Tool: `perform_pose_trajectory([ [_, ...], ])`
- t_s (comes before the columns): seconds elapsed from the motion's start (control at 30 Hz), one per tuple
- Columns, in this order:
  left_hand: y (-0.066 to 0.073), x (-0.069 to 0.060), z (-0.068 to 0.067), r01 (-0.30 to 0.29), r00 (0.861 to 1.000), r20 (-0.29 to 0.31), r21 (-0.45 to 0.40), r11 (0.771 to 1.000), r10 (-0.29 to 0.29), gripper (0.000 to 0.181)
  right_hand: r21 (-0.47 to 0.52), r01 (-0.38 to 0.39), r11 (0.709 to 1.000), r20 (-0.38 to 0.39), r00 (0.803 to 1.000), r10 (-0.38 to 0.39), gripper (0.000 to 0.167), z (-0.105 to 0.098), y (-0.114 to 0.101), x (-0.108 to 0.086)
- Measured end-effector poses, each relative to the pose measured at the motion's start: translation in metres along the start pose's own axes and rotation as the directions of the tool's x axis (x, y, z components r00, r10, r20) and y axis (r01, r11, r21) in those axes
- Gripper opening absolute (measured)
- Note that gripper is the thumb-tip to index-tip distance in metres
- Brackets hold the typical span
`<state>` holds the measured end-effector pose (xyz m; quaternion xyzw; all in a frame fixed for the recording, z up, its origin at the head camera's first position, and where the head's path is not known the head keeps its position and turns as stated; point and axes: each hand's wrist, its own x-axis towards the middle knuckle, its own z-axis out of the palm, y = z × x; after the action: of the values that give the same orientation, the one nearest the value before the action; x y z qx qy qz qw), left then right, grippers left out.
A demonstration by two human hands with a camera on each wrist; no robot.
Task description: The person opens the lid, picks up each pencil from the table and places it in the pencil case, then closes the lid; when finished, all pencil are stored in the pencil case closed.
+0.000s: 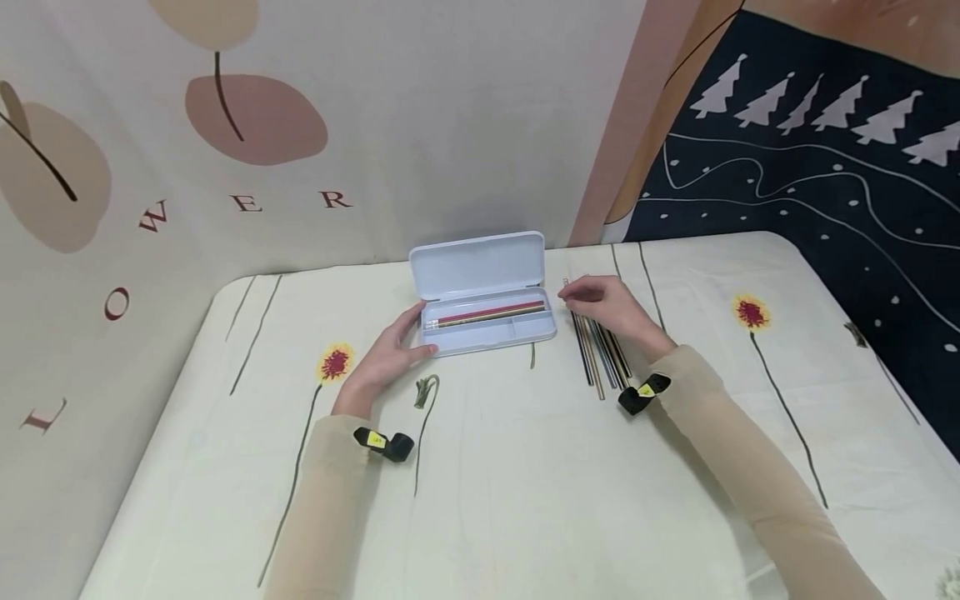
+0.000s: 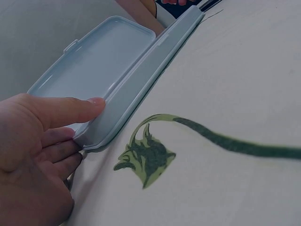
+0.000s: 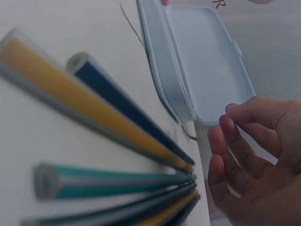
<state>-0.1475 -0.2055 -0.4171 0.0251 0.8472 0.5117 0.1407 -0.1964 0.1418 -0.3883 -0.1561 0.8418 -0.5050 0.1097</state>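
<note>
A pale blue pencil case [image 1: 468, 341] lies with its lid [image 1: 478, 268] raised at the back of the table. Several pencils [image 1: 491, 314] rest in its rear compartment, one red. My left hand [image 1: 381, 364] grips the case's left end; in the left wrist view its thumb [image 2: 77, 110] presses the rim and the fingers lie against the end below. To the right of the case, several loose pencils [image 1: 596, 354] lie side by side on the cloth. Over their far ends hovers my right hand [image 1: 609, 307], fingers loosely bent, nothing visible between them in the right wrist view.
A white cloth [image 1: 510, 483] printed with flowers covers the table. Behind it hang a pale curtain [image 1: 465, 125] with lettering and, at right, a dark cloth [image 1: 795, 167] with tree prints. Each wrist carries a black strap-on camera [image 1: 386, 443].
</note>
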Motion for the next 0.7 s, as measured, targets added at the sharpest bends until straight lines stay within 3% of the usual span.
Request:
perform_pose_trajectory([
  [0.13,0.003,-0.001,0.0,0.006,1.0,0.002,-0.004,1.0,-0.006,0.077,-0.023,-0.026,0.999,-0.023,0.999,0.026,0.026,-0.006,0.013,-0.002],
  [0.23,-0.014,0.007,0.001,-0.005,1.0,-0.002,-0.01,1.0,0.005,0.08,-0.018,-0.046,0.999,-0.043,0.998,0.045,0.028,-0.009,0.026,-0.002],
  [0.3,-0.016,0.008,0.001,-0.011,1.0,-0.003,-0.012,1.0,0.011,0.081,-0.005,-0.047,0.999,-0.051,0.998,0.047,0.028,-0.013,0.028,-0.005],
  [0.53,-0.016,0.008,0.001,-0.005,1.0,-0.004,-0.003,1.0,0.005,0.08,-0.022,-0.05,0.999,-0.083,0.995,0.048,0.028,-0.025,0.035,-0.015],
  [0.7,-0.016,0.009,0.0,0.003,1.0,-0.002,-0.011,1.0,-0.003,0.081,-0.044,-0.096,0.994,-0.109,0.99,0.091,0.028,-0.03,0.04,-0.022],
])
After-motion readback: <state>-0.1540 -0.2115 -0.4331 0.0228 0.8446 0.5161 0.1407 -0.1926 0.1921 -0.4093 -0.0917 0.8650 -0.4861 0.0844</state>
